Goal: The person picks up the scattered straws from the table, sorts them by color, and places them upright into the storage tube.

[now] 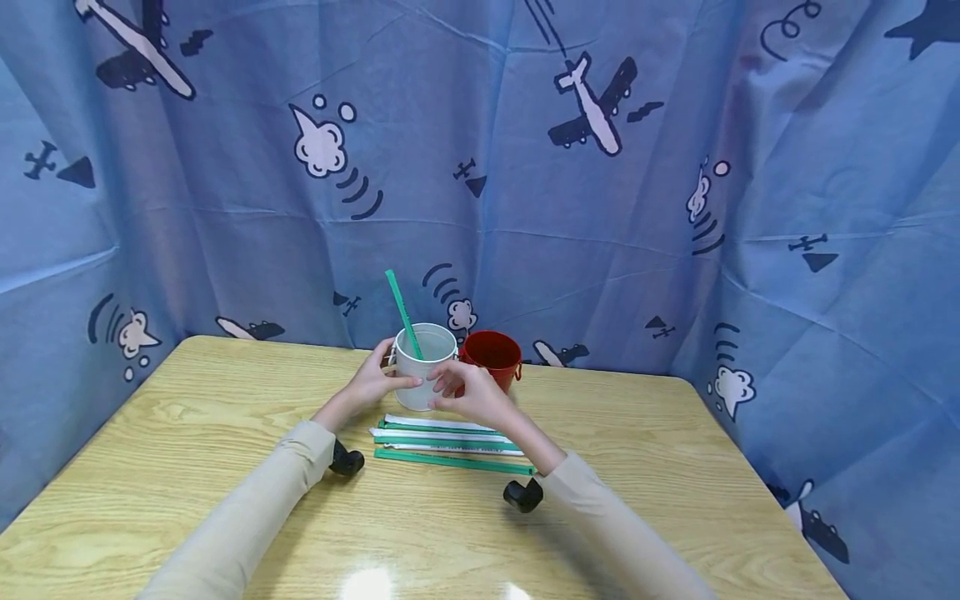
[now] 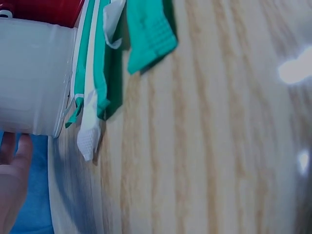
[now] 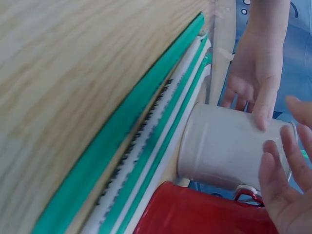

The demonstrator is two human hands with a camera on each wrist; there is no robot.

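A small white bucket point(image 1: 414, 390) stands toward the back of the table, with one green paper-wrapped straw point(image 1: 402, 304) leaning upright inside it. My left hand point(image 1: 369, 383) grips the bucket's left side, its thumb across the front wall. Close to the bucket's right front, my right hand point(image 1: 474, 395) has loosely bent, spread fingers and holds nothing; the right wrist view shows gaps between its fingertips point(image 3: 269, 147). Several green and white wrapped straws point(image 1: 450, 442) lie side by side in front of the bucket. A red bucket point(image 1: 512, 377) stands just right of the white one.
The wooden table point(image 1: 637, 483) has its back edge just behind the buckets. A blue curtain point(image 1: 450, 150) printed with planes hangs behind and at both sides. Black wrist cameras point(image 1: 523, 496) sit below both forearms.
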